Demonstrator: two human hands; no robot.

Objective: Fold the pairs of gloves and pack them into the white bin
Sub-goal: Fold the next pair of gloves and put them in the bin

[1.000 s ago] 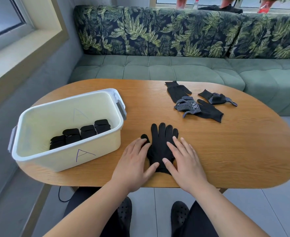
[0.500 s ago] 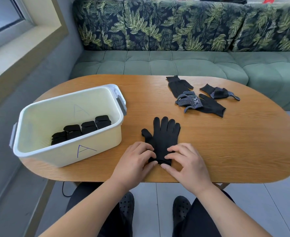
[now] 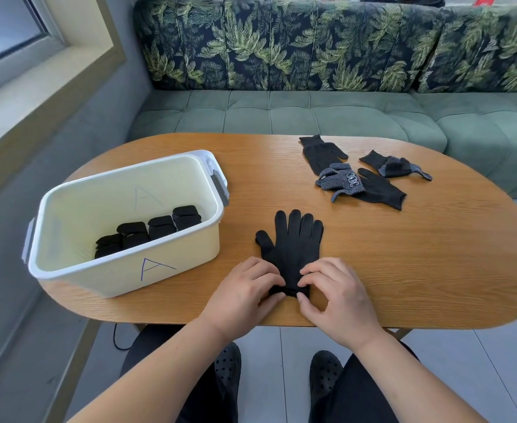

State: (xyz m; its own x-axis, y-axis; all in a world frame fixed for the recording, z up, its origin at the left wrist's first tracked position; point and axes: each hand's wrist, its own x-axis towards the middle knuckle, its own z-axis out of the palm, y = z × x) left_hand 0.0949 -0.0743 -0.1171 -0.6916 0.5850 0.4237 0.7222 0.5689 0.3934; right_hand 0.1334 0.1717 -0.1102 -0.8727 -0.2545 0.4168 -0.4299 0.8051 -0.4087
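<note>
"Both hands look different from a moment ago, don't they?"

"Yes, in the head view. A second back they lay spread and flat on the black knitted glove [image 3: 293,245]. Now the left hand [image 3: 245,290] and the right hand [image 3: 338,297] sit at its cuff, fingers curled, each pinching the near edge from its own side."

"Where does the glove lie?"

"On the oval wooden desk [image 3: 419,264], just in front of the person, fingers pointing away. It is to the right of the white plastic bin [image 3: 113,277] and apart from it. Whether it is one glove or a stacked pair I cannot tell."

"So the smoothing is over?"

"I judge so. The cuff edge looks lifted into a small roll, which suggests the fold is starting from the wrist end."

"And the rest?"

"Several folded black bundles [image 3: 150,232] sit in a row in the bin already. Loose black and dotted gloves [image 3: 355,181] lie at the far side of the desk, well apart from the hands, so more folding remains after this one goes in."
</note>
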